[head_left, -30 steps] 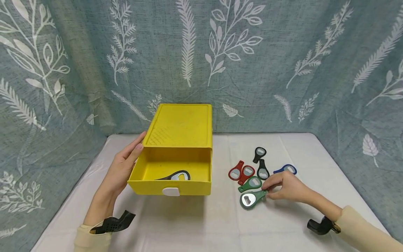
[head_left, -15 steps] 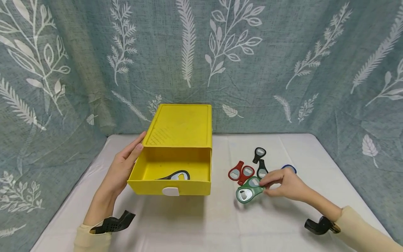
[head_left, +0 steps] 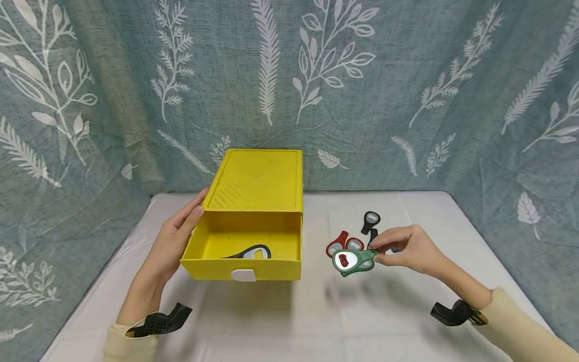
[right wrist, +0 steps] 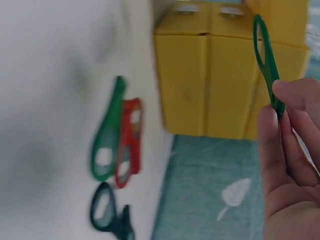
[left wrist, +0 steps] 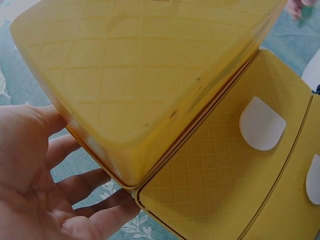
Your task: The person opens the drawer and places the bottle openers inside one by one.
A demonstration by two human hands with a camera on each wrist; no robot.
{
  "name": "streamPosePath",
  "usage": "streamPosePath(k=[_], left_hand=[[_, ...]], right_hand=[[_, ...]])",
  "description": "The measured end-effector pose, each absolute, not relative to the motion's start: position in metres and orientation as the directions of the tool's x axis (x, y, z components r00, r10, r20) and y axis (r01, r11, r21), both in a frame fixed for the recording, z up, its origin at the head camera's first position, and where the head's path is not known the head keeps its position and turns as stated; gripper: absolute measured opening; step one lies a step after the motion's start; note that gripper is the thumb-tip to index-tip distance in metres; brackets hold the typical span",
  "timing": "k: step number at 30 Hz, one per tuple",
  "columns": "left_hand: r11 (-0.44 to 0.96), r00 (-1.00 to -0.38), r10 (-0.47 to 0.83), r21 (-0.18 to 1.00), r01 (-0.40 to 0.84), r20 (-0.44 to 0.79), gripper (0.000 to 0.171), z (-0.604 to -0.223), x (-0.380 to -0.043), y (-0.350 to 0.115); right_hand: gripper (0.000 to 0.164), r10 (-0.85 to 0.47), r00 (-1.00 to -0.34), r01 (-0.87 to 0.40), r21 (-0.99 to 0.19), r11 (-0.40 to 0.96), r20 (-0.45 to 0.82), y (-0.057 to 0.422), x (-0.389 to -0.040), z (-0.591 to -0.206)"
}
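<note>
We see a white cloth-covered table (head_left: 316, 322). A yellow box (head_left: 260, 178) stands a little left of its middle, with the top drawer (head_left: 212, 269) pulled out toward the front edge. The drawer has a white knob (head_left: 243, 275), and a black opener (head_left: 250, 252) lies inside.

The left hand (head_left: 167, 246) touches the box on its left side. We see the thumb by the front corner, and the fingers are long and spread apart.

The right hand (head_left: 409, 249) pinches the thin end of a green bottle opener (head_left: 357, 257) between thumb and fingers. We see this opener up in the air, over the right half of the table, with its round end pointing at the box.

Under it we find another green opener (head_left: 367, 264), partly hidden. Two red openers, one on the left (head_left: 335, 248) and one on the right (head_left: 355, 244), lie just behind. Nearer the back edge we see one black opener (head_left: 372, 219), and another dark one (head_left: 373, 235) half hidden by the fingers. A bit of blue (head_left: 395, 250) peeks out behind the right hand.
</note>
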State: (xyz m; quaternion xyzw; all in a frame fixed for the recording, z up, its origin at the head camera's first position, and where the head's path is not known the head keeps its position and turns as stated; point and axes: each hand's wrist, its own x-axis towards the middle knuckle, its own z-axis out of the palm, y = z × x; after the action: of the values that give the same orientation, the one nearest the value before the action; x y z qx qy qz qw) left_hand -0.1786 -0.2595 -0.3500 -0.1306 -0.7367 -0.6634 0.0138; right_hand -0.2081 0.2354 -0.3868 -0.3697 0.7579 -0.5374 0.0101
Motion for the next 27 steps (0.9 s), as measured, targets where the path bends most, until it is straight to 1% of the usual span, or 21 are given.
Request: streamPosePath(k=[6, 11, 19, 27], left_hand=[[0.080, -0.965, 0.182, 0.975, 0.208, 0.191, 0.054, -0.349, -0.177, -0.260], [0.068, -0.965, 0.182, 0.977, 0.203, 0.188, 0.054, -0.348, -0.177, -0.259], [0.066, -0.960, 0.189, 0.973, 0.220, 0.205, 0.053, -0.349, -0.178, -0.261], [0.080, -0.962, 0.186, 0.973, 0.218, 0.200, 0.054, -0.349, -0.178, -0.261]], right_hand=[[0.025, -0.454, -0.809, -0.489, -0.855, 0.171, 0.372, 0.222, -0.207, -0.361], [0.026, -0.385, -0.839, -0.465, -0.874, 0.139, 0.385, 0.206, -0.206, -0.339], [0.027, -0.310, -0.853, -0.467, -0.879, 0.097, 0.420, 0.183, -0.201, -0.314], [0.027, -0.297, -0.823, -0.523, -0.850, 0.062, 0.485, 0.160, -0.199, -0.304]])
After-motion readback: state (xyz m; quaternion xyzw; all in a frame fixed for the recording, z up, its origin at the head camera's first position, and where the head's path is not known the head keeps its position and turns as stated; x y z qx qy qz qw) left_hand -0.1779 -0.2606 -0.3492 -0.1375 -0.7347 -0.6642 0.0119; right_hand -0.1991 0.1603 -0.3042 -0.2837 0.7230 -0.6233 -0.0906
